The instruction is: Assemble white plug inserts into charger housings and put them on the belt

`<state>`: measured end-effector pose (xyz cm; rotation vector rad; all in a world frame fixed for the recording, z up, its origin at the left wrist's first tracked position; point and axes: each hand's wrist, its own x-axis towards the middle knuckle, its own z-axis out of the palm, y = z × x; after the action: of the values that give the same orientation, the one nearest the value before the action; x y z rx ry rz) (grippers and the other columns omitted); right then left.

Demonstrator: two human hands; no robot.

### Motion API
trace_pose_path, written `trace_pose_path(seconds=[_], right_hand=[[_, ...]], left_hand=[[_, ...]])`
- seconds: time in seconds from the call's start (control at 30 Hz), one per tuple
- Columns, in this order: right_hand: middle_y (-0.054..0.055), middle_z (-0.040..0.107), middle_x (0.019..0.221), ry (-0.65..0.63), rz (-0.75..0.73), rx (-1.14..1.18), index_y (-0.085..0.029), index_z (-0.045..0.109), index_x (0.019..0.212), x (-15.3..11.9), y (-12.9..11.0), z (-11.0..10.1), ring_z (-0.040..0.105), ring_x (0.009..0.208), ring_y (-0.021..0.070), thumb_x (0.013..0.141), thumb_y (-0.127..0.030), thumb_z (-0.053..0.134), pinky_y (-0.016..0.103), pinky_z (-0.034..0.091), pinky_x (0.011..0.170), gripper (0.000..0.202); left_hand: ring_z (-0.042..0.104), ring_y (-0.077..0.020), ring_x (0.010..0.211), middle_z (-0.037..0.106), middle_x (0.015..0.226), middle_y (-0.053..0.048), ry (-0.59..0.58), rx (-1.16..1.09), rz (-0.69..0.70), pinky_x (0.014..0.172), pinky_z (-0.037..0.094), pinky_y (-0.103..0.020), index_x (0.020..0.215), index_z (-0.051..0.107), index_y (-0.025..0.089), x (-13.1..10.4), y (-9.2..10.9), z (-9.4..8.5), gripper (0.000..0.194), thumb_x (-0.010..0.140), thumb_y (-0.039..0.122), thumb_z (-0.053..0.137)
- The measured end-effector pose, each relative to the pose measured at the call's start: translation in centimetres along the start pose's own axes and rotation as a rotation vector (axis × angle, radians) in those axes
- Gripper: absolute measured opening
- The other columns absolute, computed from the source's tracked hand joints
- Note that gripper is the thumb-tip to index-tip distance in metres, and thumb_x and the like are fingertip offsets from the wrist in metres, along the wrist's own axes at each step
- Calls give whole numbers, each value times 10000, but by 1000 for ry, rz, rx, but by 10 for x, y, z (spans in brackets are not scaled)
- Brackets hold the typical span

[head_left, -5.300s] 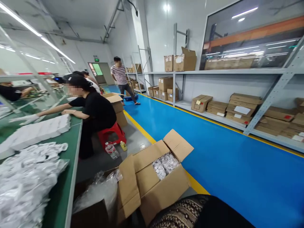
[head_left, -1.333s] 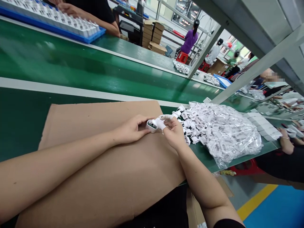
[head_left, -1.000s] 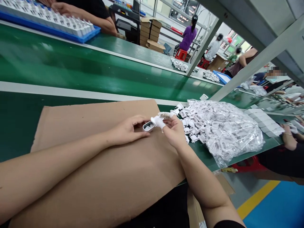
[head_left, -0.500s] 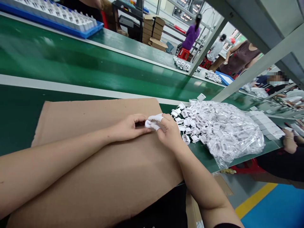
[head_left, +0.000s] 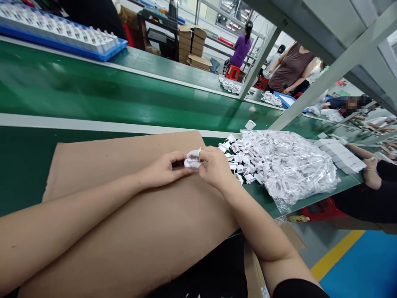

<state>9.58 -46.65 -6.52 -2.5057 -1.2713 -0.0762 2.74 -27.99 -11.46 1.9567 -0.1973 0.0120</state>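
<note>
A small white plastic part (head_left: 188, 163) is held between my two hands above the brown cardboard sheet (head_left: 130, 223). Thumb and fingers of my left hand (head_left: 169, 167) pinch its left side. My right hand (head_left: 212, 165), with white covers on the thumb and a fingertip, grips it from the right. Fingers hide much of the part. Just right of my right hand lie loose white plastic parts (head_left: 248, 157), spilling from a clear plastic bag (head_left: 297, 169) full of the same kind.
Behind the bag, white blocks (head_left: 341, 155) stand in rows near a person's hands (head_left: 370, 169). A slanted metal post (head_left: 260, 62) rises beyond the green conveyor (head_left: 124, 95). A blue tray (head_left: 113, 50) of white parts sits far left.
The view has shifted slightly. Both hands still hold the small part together, with the right fingers slightly moved around it. The person at the right now reaches an arm toward the white blocks.
</note>
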Motion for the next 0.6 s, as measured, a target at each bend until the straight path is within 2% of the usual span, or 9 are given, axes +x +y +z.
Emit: trace_pose_path(seconds=[0.1,0.23,0.3,0.33,0.43,0.5,0.6], right_hand=[[68,680,945,79,35,87,-202,737,996,-6,4,14,570,937,231,786,-90,603,340,449,836,273],[49,705,999,198,13,255,-249,700,1247,-8,16,23,568,935,217,908,-239,641,327,480,856,344],[67,715,1067,253,60,212,-239,658,1352,-7,25,20,569,974,224,990,-306,569,345,478,905,379],[87,712,1122,258,109,143,-219,654,1365,-6,31,17,565,1036,238,1011,-290,527,365,467,951,383],[134,675,1272,146,269,-108,-172,692,1294,-6,46,10,476,1295,295,983,-149,480,468,350,1137,376],[144,659,1299,33,315,-210,-166,713,1232,-8,52,7,437,1356,311,954,-99,486,522,274,1190,365],[168,636,1253,-35,358,-264,-151,728,1189,-12,55,0,491,1260,315,945,-99,499,497,373,1099,338]], left_hand=[[685,-262,1063,735,1159,-81,-6,-32,-20,941,558,-387,1189,681,214,-1,2,1,496,868,592,700],[673,-268,1081,728,1182,-84,36,52,-38,955,555,-384,1200,671,223,-5,1,6,529,878,643,673],[674,-285,1096,728,1190,-94,81,87,-61,969,557,-404,1201,666,217,-6,0,9,582,850,680,682],[673,-295,1116,724,1218,-102,91,93,-72,983,555,-415,1221,660,212,-6,-1,9,618,836,694,688],[674,-316,1157,706,1290,-117,92,95,-113,999,547,-433,1296,637,204,7,-1,3,708,814,720,686],[683,-317,1126,717,1267,-115,153,135,-145,981,542,-433,1297,638,205,25,1,-9,712,803,714,692],[675,-302,1086,711,1258,-92,327,260,-182,947,516,-418,1268,642,206,60,-2,-38,654,806,666,698]])
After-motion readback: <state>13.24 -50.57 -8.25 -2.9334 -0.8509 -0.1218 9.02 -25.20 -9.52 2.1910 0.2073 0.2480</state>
